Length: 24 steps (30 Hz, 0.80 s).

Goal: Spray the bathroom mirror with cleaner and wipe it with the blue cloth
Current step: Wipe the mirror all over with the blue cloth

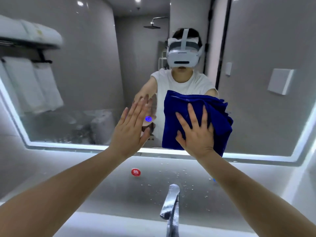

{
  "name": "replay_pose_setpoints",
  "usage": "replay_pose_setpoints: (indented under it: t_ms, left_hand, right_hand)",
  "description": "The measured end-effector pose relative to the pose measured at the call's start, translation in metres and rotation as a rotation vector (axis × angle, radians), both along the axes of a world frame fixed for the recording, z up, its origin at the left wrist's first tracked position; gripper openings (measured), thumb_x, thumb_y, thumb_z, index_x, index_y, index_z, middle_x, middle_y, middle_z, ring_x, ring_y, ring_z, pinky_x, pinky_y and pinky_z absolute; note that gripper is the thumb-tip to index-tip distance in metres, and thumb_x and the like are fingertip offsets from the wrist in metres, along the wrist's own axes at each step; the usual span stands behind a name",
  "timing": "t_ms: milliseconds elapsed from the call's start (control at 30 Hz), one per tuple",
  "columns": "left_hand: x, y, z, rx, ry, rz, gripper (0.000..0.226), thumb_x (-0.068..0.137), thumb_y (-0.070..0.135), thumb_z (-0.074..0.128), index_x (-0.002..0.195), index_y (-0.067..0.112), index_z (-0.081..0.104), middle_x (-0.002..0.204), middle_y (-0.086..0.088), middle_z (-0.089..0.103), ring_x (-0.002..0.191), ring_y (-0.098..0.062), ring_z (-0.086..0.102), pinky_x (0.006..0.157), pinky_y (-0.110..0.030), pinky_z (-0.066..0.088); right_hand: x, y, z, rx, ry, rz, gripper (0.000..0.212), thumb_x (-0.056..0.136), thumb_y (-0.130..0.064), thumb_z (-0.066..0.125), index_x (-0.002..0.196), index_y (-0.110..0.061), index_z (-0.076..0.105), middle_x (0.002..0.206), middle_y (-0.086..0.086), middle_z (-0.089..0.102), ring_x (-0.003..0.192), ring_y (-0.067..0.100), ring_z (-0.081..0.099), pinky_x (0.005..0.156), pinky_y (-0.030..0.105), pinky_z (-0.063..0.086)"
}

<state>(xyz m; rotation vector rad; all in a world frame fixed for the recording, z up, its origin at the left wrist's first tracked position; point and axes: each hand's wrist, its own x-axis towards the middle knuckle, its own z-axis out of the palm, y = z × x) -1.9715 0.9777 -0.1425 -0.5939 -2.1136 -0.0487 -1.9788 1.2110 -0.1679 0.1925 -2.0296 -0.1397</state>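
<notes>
blue cloth (196,99) lies flat on the bathroom mirror (85,82), low centre, just above the lit lower edge, long axis upright. right hand (199,135) presses it, fingers straight and spread. left hand (130,130) flat, holding nothing, just beside it leftward, toward spotted glass.

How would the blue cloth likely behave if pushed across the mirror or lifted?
Probably floppy: the blue cloth hangs in soft folds, its right edge drooping. It would likely bunch unless pressed flat, as the right hand does with spread fingers. Likely light, sliding easily on the smooth mirror.
</notes>
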Motion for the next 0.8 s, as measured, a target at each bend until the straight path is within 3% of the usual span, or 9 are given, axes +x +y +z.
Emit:
replay_pose_setpoints:
  t_ms: [133, 267, 400, 467, 533, 800]
  left_hand:
    - [0.000, -0.051, 0.008, -0.017, -0.059, 0.058, 0.064, 0.095, 0.036, 0.029, 0.149, 0.014, 0.002, 0.157, -0.006, 0.011, 0.144, -0.018, 0.009, 0.117, -0.039, 0.013]
    - [0.001, -0.100, 0.015, -0.058, -0.082, 0.088, 0.063, 0.096, 0.037, 0.030, 0.149, 0.011, 0.007, 0.156, -0.003, 0.006, 0.144, -0.013, 0.004, 0.118, -0.033, 0.004]
    - [0.000, -0.152, 0.021, -0.015, -0.141, 0.170, 0.068, 0.093, 0.045, 0.025, 0.148, 0.017, -0.005, 0.155, 0.004, -0.005, 0.142, -0.005, -0.009, 0.116, -0.026, -0.009]
    - [-0.003, -0.177, 0.021, -0.004, -0.158, 0.192, 0.070, 0.091, 0.045, 0.026, 0.148, 0.017, -0.004, 0.156, 0.002, -0.002, 0.141, -0.005, -0.007, 0.116, -0.028, -0.005]
    - [-0.005, -0.202, 0.019, 0.002, -0.159, 0.213, 0.069, 0.090, 0.042, 0.027, 0.149, 0.015, 0.002, 0.157, 0.000, 0.003, 0.143, -0.009, -0.003, 0.117, -0.031, 0.000]
    - [-0.018, -0.289, 0.005, 0.022, -0.174, 0.282, 0.068, 0.092, 0.045, 0.022, 0.148, 0.018, -0.006, 0.152, 0.007, -0.016, 0.142, -0.007, -0.012, 0.116, -0.029, -0.007]
  right_hand:
    - [-0.009, -0.052, 0.004, 0.020, -0.010, 0.034, 0.058, 0.087, -0.047, 0.034, 0.143, -0.031, 0.029, 0.151, 0.005, 0.021, 0.133, 0.045, 0.021, 0.093, 0.057, 0.043]
    - [-0.017, -0.105, 0.009, 0.019, -0.042, 0.052, 0.059, 0.087, -0.047, 0.033, 0.143, -0.029, 0.028, 0.152, 0.006, 0.020, 0.132, 0.046, 0.020, 0.093, 0.059, 0.043]
    - [-0.024, -0.168, 0.017, -0.011, -0.078, 0.080, 0.060, 0.084, -0.045, 0.035, 0.142, -0.030, 0.030, 0.151, 0.007, 0.022, 0.131, 0.045, 0.023, 0.074, 0.048, 0.053]
    - [-0.028, -0.197, 0.020, -0.039, -0.095, 0.099, 0.061, 0.083, -0.045, 0.034, 0.141, -0.030, 0.030, 0.151, 0.007, 0.021, 0.131, 0.044, 0.022, 0.069, 0.048, 0.054]
    - [-0.034, -0.224, 0.021, -0.061, -0.093, 0.104, 0.062, 0.082, -0.046, 0.034, 0.142, -0.030, 0.029, 0.151, 0.007, 0.020, 0.131, 0.044, 0.021, 0.071, 0.050, 0.054]
    - [-0.055, -0.321, 0.014, -0.046, -0.058, 0.149, 0.062, 0.085, -0.045, 0.032, 0.144, -0.028, 0.026, 0.153, 0.008, 0.016, 0.132, 0.046, 0.017, 0.083, 0.059, 0.048]
